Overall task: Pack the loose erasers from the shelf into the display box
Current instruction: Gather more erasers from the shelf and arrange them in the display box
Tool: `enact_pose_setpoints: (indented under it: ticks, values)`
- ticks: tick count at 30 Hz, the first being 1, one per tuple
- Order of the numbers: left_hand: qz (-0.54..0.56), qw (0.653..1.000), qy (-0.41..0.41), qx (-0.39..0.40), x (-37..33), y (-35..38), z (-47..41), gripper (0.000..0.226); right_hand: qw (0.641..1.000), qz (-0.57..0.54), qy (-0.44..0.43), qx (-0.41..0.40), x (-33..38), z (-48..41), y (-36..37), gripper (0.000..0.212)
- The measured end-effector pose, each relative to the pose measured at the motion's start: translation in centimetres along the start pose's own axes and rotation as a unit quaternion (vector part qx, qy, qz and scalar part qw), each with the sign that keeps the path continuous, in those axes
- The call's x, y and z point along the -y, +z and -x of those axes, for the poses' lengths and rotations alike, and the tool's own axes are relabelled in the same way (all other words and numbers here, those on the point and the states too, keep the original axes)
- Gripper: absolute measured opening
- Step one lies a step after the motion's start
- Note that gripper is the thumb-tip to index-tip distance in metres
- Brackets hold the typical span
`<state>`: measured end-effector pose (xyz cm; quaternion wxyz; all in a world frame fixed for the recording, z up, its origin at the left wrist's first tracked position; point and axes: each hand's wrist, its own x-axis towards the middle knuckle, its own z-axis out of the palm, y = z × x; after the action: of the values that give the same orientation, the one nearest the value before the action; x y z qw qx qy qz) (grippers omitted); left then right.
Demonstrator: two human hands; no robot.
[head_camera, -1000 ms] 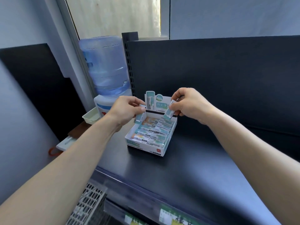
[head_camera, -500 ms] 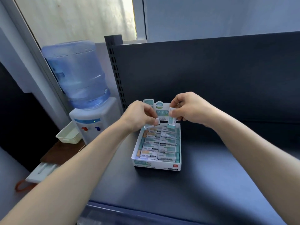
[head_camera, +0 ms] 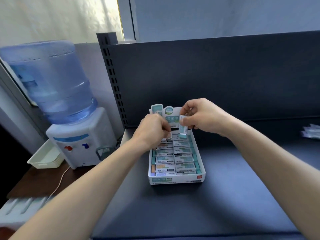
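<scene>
R hand (head_camera: 202,116) pinches one eraser (head_camera: 183,129) btw thumb & fingers. It's held upright, long axis vertical. Its lower end points down at the back-right column of the display box (head_camera: 173,180), just above the packed rows & not yet seated.

L hand (head_camera: 152,132) is curled, fingertips down at the back-left column. It pinches what looks like a second eraser (head_camera: 168,135), mostly hidden.

The box sits on the shelf (head_camera: 190,213) nearer the back-left corner, long side running front to back. R hand is nearer the gap at back right. Next move, prob.: lower straight down, then tip the eraser over to match the rows, which lie w/ long axes across the box.

The eraser is a small white block in a teal/white sleeve. The box holds 2 columns & looks approx. full. More loose erasers (head_camera: 311,132) lie blurred at the shelf's right edge, well apart from the box.
</scene>
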<state>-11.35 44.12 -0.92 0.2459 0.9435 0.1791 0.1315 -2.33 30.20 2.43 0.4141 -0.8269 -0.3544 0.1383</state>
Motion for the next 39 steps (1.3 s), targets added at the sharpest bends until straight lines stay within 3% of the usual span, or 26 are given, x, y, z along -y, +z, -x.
enact_pose_setpoints:
  ticks: [8, 14, 25, 29, 33, 37, 39]
  values:
    - [-0.023, 0.999, 0.041, 0.007, 0.1, 0.1, 0.6, 0.019, 1.000, 0.011, -0.001, 0.010, 0.2, -0.2, 0.3, 0.009]
    - [-0.044, 0.998, 0.029, -0.047, 1.0, -0.3, 1.2, 0.020, 0.999, -0.003, 0.021, 0.038, 0.4, -0.4, 0.7, 0.011]
    - [-0.134, 0.991, 0.016, -0.017, 1.9, -0.2, 1.2, 0.022, 0.998, 0.018, 0.037, 0.054, 0.8, -0.4, 1.8, 0.019]
    - [-0.082, 0.997, -0.002, -0.006, 2.3, -0.6, 1.1, 0.022, 0.994, 0.087, 0.029, 0.056, 0.7, -0.2, 1.9, 0.026]
    - [-0.025, 0.999, -0.006, -0.034, 2.4, -1.4, 1.4, 0.022, 0.993, 0.086, 0.038, 0.073, 1.0, -0.3, 2.6, 0.030]
    - [-0.010, 0.999, 0.004, -0.043, 2.5, -2.1, 1.6, 0.021, 0.994, 0.032, 0.054, 0.095, 1.5, -0.4, 3.4, 0.024]
    - [-0.006, 0.999, 0.010, -0.043, 2.5, -2.3, 1.7, 0.021, 0.992, 0.065, 0.053, 0.090, 1.7, -0.3, 3.9, 0.019]
